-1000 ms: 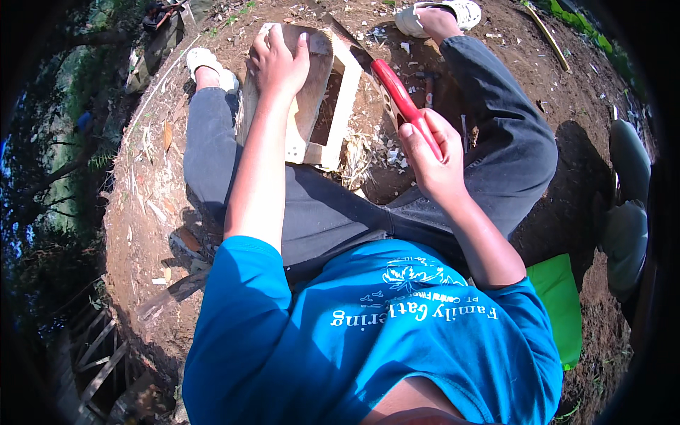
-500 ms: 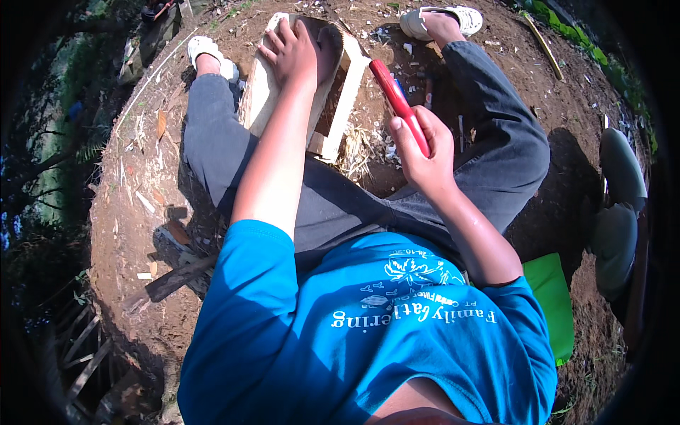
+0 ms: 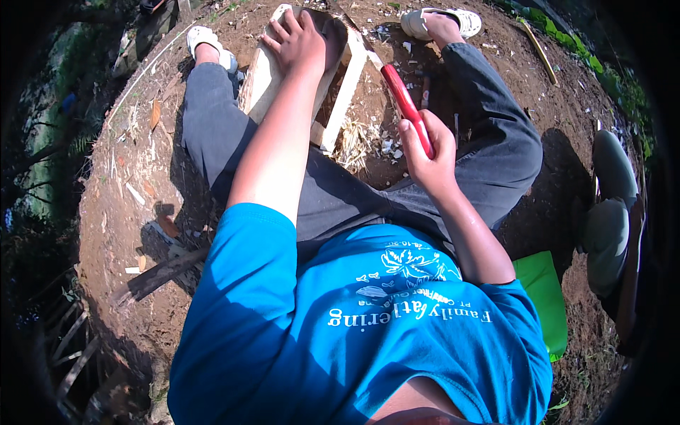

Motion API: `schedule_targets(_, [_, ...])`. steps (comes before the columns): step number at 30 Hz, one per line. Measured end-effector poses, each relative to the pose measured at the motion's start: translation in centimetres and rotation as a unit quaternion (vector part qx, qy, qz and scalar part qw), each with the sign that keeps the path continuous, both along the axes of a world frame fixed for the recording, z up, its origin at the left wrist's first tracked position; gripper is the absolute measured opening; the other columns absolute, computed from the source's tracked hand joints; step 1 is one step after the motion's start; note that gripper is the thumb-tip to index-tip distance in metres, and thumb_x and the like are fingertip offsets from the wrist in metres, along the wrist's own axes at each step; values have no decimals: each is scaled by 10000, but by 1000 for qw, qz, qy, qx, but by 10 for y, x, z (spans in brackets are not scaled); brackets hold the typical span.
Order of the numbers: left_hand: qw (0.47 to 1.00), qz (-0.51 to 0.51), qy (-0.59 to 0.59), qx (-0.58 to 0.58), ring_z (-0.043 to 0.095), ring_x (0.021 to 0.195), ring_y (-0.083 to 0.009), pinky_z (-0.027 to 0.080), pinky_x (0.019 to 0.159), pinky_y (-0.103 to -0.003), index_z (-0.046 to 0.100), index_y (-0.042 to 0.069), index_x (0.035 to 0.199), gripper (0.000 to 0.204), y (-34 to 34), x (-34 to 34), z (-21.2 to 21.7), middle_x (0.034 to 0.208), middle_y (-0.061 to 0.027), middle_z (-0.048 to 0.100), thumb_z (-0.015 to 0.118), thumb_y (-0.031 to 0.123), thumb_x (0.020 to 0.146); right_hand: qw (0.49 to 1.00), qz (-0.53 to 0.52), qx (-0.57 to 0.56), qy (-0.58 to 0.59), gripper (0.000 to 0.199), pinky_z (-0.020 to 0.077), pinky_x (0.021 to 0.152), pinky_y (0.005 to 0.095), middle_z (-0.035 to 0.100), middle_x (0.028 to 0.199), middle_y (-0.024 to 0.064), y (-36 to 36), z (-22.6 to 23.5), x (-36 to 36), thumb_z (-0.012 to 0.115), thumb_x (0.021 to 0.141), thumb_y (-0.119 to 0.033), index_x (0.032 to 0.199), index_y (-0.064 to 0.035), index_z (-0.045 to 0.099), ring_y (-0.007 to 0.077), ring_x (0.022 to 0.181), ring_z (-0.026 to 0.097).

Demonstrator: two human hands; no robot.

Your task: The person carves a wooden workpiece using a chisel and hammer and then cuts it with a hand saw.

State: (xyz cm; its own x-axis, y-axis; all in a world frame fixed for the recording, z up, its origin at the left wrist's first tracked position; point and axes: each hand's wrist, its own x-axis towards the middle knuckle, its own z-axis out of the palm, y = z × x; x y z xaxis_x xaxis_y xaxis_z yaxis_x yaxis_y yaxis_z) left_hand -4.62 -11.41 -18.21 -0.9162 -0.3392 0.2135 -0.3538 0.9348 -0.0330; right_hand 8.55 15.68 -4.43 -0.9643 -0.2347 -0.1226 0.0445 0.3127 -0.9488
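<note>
A saw (image 3: 406, 101) with a red rounded handle and a narrow toothed blade is gripped by my right hand (image 3: 433, 154), the thumb lying along the handle. Its blade points away from me, across the far end of a pale wooden piece. My left hand (image 3: 297, 46) presses flat with spread fingers on a pale wooden board (image 3: 262, 91) between my legs. Beside that board runs a light wooden bar (image 3: 345, 93), with a shaded gap between the two. Exactly where the teeth meet the wood is hard to make out.
Wood shavings (image 3: 352, 145) lie in front of me, and pale chips dot the soil. A dark stick (image 3: 166, 275) lies at left, a green sheet (image 3: 544, 301) at right. Grey rounded objects (image 3: 608, 244) stand farther right. My legs bend around the wood.
My right hand has drawn the saw slightly back and to the right, so more of the blade shows. My left hand stays on the board, and the view has shifted a little.
</note>
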Motion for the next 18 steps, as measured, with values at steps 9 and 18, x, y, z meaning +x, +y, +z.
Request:
schedule_targets(9, [996,-8,35,83,236,1504,-424,106,1222,-641,391,45,1541,567,14,7,27,1595,-192,362,413,298,1035,998,-11,-11,-65,227,340,569,267,476,687,-12,42,32,54,636,1004,-177,869,0,594,54,648,444])
schedule_targets(18, [990,-30,1,138,274,1438,-458,114,1189,-677,345,3,1539,600,20,9,50,1566,-202,363,463,280,1020,996,-13,-44,-71,216,336,578,250,484,710,-30,28,20,39,647,1008,-174,878,-8,599,42,654,431])
